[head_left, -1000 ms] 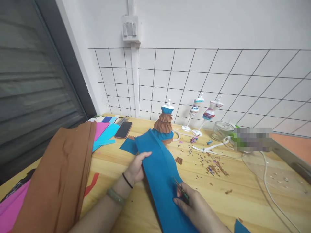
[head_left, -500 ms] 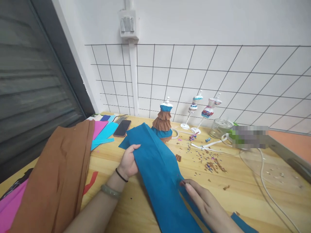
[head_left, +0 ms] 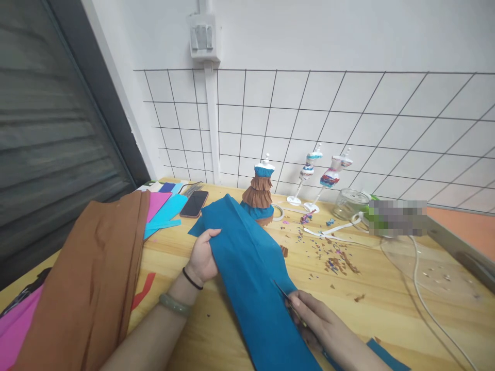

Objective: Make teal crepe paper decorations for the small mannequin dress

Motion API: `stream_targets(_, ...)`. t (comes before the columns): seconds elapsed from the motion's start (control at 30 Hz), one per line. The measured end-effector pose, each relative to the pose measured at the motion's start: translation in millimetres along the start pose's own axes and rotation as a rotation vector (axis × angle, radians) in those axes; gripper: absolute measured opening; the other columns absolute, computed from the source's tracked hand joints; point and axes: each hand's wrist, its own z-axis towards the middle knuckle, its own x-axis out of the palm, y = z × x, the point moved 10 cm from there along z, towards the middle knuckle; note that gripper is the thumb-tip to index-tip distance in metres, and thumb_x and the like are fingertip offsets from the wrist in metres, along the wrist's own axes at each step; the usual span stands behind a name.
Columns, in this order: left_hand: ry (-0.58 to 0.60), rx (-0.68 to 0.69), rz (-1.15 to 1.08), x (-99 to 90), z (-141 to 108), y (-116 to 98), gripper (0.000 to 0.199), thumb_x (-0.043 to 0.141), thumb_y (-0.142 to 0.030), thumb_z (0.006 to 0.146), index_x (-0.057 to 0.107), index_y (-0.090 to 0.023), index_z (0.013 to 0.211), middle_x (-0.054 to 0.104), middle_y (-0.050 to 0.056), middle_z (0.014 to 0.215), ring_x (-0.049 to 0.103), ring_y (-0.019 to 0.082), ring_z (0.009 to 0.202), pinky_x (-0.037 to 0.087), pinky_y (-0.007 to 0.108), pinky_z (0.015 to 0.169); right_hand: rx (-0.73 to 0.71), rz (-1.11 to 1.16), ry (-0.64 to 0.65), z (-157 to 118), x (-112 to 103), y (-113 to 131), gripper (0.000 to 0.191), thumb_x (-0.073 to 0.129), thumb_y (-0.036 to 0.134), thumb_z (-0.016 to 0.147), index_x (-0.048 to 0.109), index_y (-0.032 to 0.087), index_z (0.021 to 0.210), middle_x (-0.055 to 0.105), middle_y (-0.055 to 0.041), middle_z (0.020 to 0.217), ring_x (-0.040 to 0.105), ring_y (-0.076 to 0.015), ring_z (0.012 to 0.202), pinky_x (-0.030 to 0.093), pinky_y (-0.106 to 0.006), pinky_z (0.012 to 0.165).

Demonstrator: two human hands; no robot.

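Observation:
A long folded sheet of blue crepe paper (head_left: pixel 247 257) slants across the middle of the view. My left hand (head_left: pixel 204 257) grips its left edge, thumb on top and fingers hidden beneath. At the paper's right edge, my right hand (head_left: pixel 315 314) is closed around scissors (head_left: pixel 281 291); one thin dark blade lies over the blue surface, and the handles are mostly hidden by the hand. Another blue piece (head_left: pixel 386 355) lies by my right wrist. Behind the paper stands a small dress form (head_left: pixel 258 193) with blue and brown ruffled tiers.
Brown crepe paper (head_left: pixel 88 268) covers the left side, near pink and light-blue sheets (head_left: pixel 170 211). A phone (head_left: pixel 194 204) lies behind. Two small mannequins (head_left: pixel 308 170), a glass jar (head_left: pixel 351 201), white ribbon (head_left: pixel 328 232), paper scraps (head_left: pixel 336 260) and a white cable (head_left: pixel 419 288) occupy the right.
The scissors' blade now shows over the blue paper at its right edge, where earlier it was hardly visible. A right-hand strip of paper has dropped out of sight behind my hand. My left hand stays.

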Motion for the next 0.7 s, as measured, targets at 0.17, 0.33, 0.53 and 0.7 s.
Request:
stream_targets(0.17,-0.025,0.0,0.0,-0.4,0,0,0.053,0.037,-0.029,0.079,0.041,0.002,0.122,0.06,0.021,0.107,0.05,0.034,0.108,0.03,0.049,0.096,0.043,0.041,-0.01,3,3,-1,0.037,0.039,0.054,0.082,0.046,0.019,0.072,0.037,0.0057,0.061,0.032,-0.0071,0.046,0.024,-0.019,0.041)
stream_targets(0.33,0.018,-0.001,0.002,2.1,0,0,0.053,0.037,-0.031,0.08,0.041,0.0,0.123,0.058,0.02,0.113,0.047,0.034,0.112,0.029,0.049,0.097,-0.065,-0.145,-0.1,5,-4,14,0.038,0.033,0.053,0.084,0.047,0.019,0.07,0.036,0.0051,0.058,0.036,-0.0104,0.048,0.03,-0.022,0.045)
stream_targets(0.53,0.233,-0.007,-0.013,25.7,-5,1,0.057,0.036,-0.035,0.081,0.039,0.001,0.125,0.048,0.021,0.124,0.038,0.034,0.119,0.024,0.048,0.1,-0.168,-0.323,-0.181,2,-10,27,0.034,0.032,0.048,0.086,0.05,0.021,0.074,0.048,0.0004,0.069,0.046,-0.017,0.068,0.037,-0.025,0.065)
stream_targets(0.7,0.298,-0.007,-0.02,36.2,-8,2,0.059,0.033,-0.037,0.082,0.037,0.002,0.126,0.044,0.022,0.127,0.035,0.035,0.121,0.021,0.048,0.102,-0.129,-0.239,-0.16,6,-5,22,0.035,0.031,0.048,0.086,0.043,0.021,0.068,0.037,0.004,0.06,0.04,-0.0139,0.056,0.034,-0.023,0.054)
